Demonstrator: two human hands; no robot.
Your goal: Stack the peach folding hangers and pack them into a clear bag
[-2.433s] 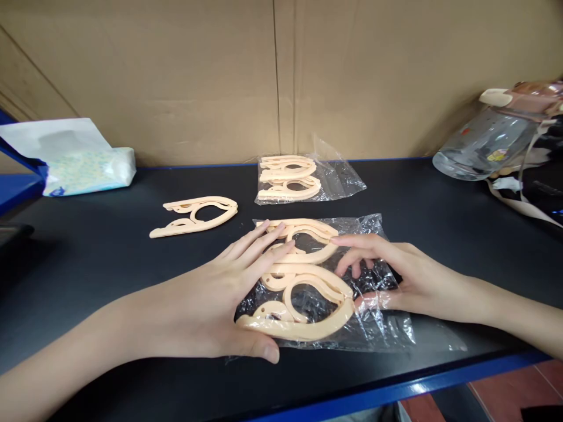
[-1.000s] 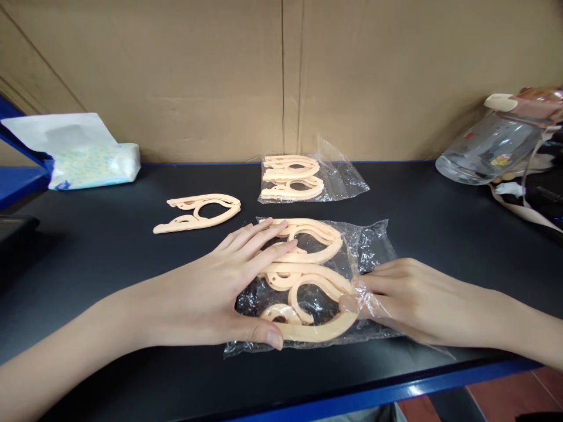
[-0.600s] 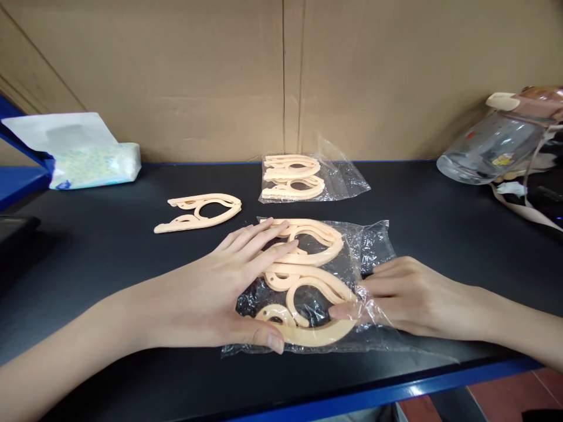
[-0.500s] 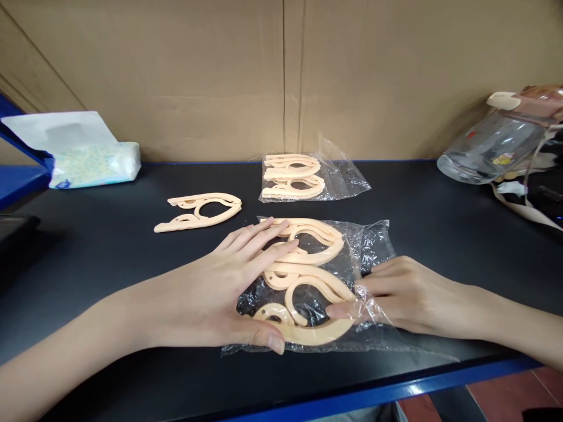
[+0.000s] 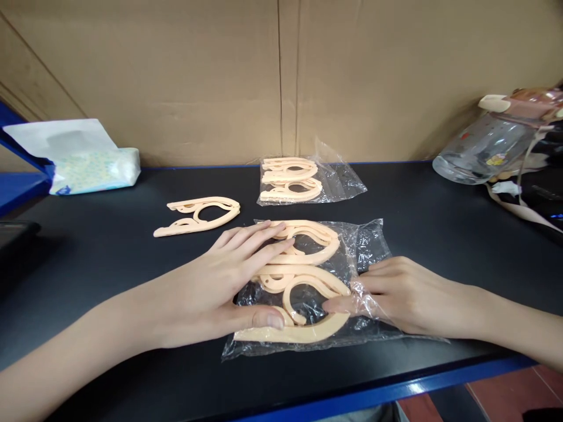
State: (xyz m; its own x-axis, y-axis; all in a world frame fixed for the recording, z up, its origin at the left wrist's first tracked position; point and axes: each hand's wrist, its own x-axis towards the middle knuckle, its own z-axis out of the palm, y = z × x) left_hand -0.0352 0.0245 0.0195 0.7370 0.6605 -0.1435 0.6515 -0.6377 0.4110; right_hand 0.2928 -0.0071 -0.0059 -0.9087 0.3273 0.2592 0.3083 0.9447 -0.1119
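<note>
Two peach folding hangers lie one above the other in a clear plastic bag point(image 5: 369, 240) on the black table. My left hand point(image 5: 220, 281) lies flat across the left side of the bag, fingers spread. Its fingertips touch the upper hanger point(image 5: 323, 255) and its thumb rests over the lower hanger point(image 5: 308, 334). At the bag's right end, my right hand point(image 5: 404, 296) has its fingers curled around bunched plastic. Its thumb reaches to the lower hanger's right side, under the film. Part of the lower hanger is hidden by my left hand.
A loose folding hanger point(image 5: 224, 220) lies left of the bag. Behind is another bag of hangers point(image 5: 303, 196). A tissue pack point(image 5: 97, 170) stands back left, a clear bottle point(image 5: 488, 146) leans back right, and a cardboard wall point(image 5: 197, 82) closes the rear.
My left thumb has moved up from the lower hanger's near edge onto the hanger. My right hand keeps its place at the bag's right end. The view has shifted slightly.
</note>
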